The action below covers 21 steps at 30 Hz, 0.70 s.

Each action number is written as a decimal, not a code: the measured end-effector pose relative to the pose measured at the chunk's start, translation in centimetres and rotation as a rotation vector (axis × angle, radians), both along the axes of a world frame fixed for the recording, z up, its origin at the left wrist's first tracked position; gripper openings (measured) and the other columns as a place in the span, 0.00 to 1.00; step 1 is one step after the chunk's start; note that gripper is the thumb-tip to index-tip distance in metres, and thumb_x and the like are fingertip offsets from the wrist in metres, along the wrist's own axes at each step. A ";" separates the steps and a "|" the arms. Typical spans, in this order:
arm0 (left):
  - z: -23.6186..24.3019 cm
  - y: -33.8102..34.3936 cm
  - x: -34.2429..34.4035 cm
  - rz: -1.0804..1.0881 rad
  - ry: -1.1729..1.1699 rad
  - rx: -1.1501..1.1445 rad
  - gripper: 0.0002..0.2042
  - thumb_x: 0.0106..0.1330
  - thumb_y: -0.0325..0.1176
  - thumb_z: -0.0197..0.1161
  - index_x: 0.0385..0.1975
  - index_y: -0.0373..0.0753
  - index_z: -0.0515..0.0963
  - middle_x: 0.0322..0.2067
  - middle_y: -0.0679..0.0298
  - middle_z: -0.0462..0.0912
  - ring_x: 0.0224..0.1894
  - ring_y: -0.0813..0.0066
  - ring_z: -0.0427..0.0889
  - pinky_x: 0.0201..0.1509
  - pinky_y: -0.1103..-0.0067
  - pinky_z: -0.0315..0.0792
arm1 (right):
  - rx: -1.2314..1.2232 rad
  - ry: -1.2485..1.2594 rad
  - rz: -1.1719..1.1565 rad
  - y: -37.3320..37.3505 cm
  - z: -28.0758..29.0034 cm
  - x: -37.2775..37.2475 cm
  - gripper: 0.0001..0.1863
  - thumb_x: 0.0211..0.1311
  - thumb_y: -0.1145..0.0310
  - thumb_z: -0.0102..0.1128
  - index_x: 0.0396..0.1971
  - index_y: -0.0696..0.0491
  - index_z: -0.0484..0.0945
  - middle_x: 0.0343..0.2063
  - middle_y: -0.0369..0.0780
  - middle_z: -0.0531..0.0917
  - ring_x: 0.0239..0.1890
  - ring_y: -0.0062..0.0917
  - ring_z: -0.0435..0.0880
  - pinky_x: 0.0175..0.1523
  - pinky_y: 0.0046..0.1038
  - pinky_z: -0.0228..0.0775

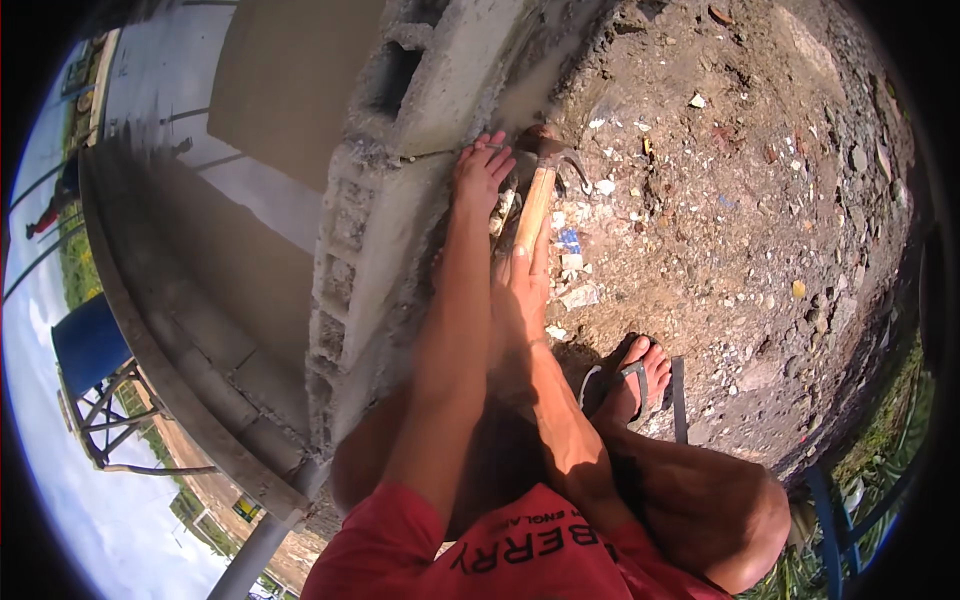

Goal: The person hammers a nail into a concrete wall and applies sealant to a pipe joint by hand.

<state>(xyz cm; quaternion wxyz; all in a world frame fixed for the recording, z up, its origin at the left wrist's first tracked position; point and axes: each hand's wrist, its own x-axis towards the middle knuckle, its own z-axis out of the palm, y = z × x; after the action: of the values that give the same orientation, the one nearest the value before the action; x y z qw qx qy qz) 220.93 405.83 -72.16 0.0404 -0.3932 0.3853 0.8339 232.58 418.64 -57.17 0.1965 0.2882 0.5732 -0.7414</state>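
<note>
A claw hammer (pixel 536 200) with a wooden handle and a rusty brown head lies along the ground side of the concrete block wall (pixel 425 190). My right hand (pixel 523 290) is closed on the lower handle, some fingers stretched along it. Just left of the hammer head, my left hand (pixel 482 178) reaches to the wall's side, its fingers extended and slightly apart. A thin dark line (pixel 430 155) crosses the block up to those fingers; whether it is a joint or a wire I cannot tell. Small pale stones (pixel 505 212) show between my hands.
Hollow blocks (pixel 333 290) form the wall top; beyond it lies muddy brown water (pixel 285 90). Dirt with gravel (pixel 720 220) spreads to the right, with my sandalled foot (pixel 640 380) on it. A blue barrel (pixel 90 345) on a wooden stand is at far left.
</note>
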 end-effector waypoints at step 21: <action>-2.2 -1.0 0.1 0.034 0.009 0.015 0.10 0.76 0.36 0.46 0.53 0.45 0.65 0.63 0.65 0.70 0.67 0.59 0.62 0.67 0.60 0.62 | -0.029 0.015 0.162 0.9 -0.1 -0.9 0.33 0.74 0.65 0.42 0.74 0.41 0.42 0.19 0.33 0.71 0.18 0.15 0.70 0.22 0.21 0.65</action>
<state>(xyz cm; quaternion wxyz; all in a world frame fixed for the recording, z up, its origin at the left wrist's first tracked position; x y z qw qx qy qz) 221.05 404.84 -74.38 0.0276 -0.3955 0.3723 0.8392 231.71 419.49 -57.28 0.2556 0.2323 0.5852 -0.7337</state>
